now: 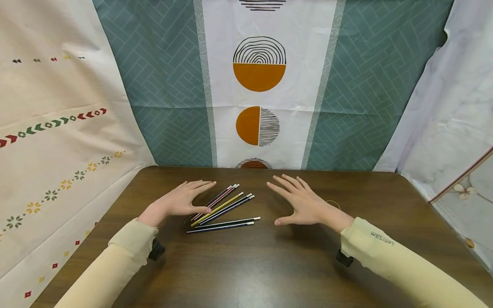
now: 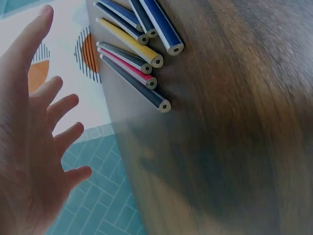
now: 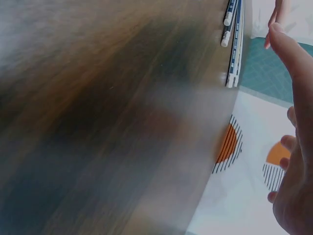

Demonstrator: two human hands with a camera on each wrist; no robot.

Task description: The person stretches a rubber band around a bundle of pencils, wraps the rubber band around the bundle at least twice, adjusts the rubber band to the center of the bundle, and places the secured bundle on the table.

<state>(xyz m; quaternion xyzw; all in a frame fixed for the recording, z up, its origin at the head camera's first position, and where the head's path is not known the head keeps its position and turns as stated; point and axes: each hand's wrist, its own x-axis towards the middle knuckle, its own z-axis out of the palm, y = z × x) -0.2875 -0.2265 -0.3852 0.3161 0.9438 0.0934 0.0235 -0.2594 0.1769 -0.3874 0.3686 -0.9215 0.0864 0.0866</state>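
Several unsharpened pencils with white eraser ends lie loosely fanned on the table. Among them are a yellow pencil (image 1: 219,208), a red pencil (image 2: 128,68) and a thick-looking blue pencil (image 2: 164,27); the others are dark. My left hand (image 1: 184,200) hovers over the left ends of the pencils, fingers spread and holding nothing. To the right of the eraser ends, my right hand (image 1: 302,203) is held above the table, fingers apart and nothing in it. A thin yellowish loop (image 1: 334,202) shows just behind the right wrist, partly hidden.
The brown wooden table (image 1: 246,269) has rounded far corners. A patterned green and white cloth (image 1: 173,85) hangs along its far edge. Cream cloth (image 1: 50,171) drapes on the left, and a whitish marbled sheet (image 1: 450,128) on the right.
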